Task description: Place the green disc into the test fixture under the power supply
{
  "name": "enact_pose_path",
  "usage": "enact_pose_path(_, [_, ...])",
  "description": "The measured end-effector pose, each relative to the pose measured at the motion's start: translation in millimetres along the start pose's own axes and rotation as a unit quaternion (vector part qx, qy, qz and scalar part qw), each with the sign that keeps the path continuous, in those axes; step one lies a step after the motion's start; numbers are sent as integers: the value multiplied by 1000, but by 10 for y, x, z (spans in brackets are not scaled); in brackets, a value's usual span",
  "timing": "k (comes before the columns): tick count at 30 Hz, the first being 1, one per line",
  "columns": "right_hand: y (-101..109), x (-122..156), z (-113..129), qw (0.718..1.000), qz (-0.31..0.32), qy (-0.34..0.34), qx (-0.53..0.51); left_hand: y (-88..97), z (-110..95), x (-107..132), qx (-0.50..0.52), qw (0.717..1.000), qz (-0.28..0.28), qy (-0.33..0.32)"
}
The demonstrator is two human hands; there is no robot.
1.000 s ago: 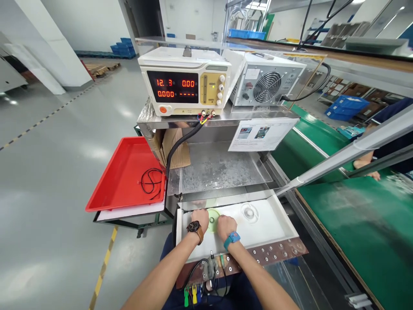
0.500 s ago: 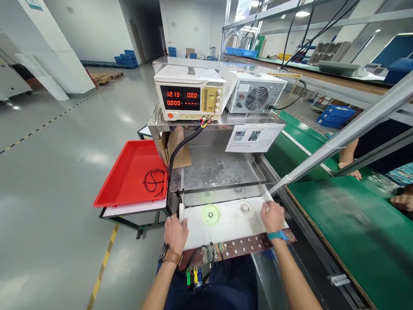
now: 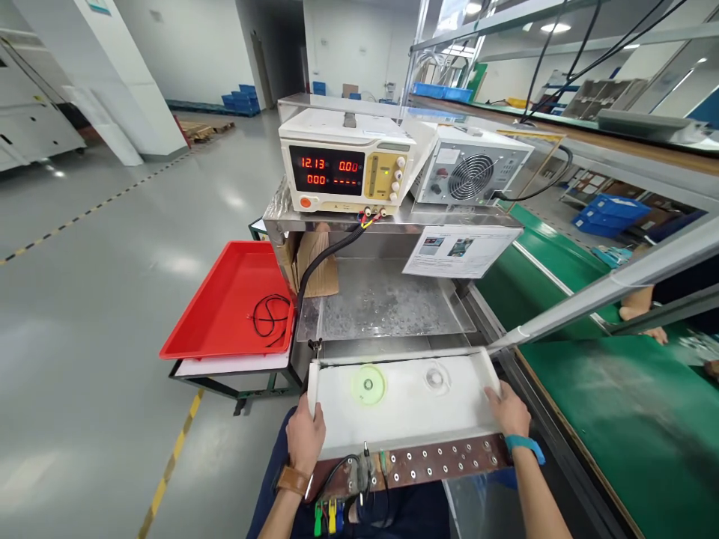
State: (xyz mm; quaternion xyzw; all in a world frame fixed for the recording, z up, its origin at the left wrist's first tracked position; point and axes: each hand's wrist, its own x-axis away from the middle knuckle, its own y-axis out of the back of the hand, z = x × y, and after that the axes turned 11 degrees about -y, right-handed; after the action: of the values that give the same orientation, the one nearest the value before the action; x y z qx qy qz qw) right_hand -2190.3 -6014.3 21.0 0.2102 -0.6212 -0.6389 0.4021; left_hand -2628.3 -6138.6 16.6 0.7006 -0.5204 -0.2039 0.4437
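A shallow white tray [image 3: 404, 415] with low side walls sticks out below the metal shelf, close to my body. At its left wall is my left hand [image 3: 306, 436], closed round the edge with the thumb near the inner side. My right hand [image 3: 508, 410] grips the right wall the same way. In the tray lie a pale green round disc [image 3: 368, 397] and a clear round disc [image 3: 437, 379]. Along the front runs a brown strip [image 3: 430, 464] with rows of metal eyelets, black leads, and green, yellow and blue clips [image 3: 329, 516] hanging below.
On the metal shelf stands a power supply [image 3: 348, 168] reading 12.13, beside a second unit [image 3: 472, 172] with a fan. A printed sheet [image 3: 460, 253] hangs below. To the left is a red tray [image 3: 225, 299] with a black cable; a green conveyor [image 3: 612, 404] lies right, near another person's arm.
The white tray has come out toward me, and both hands have moved back with it. My right hand, earlier curled at the right side, now grasps the wall. The view has shifted slightly.
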Motion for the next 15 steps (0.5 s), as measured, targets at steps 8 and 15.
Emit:
enact_pose_path(8, [48,149,-101,984,-63,-36,-161,-79,137,220,174,974,-144,-25])
enact_pose_path(15, [205,300,-79,959,-98,-86,-252,-154,229,480,186,967,-115,133])
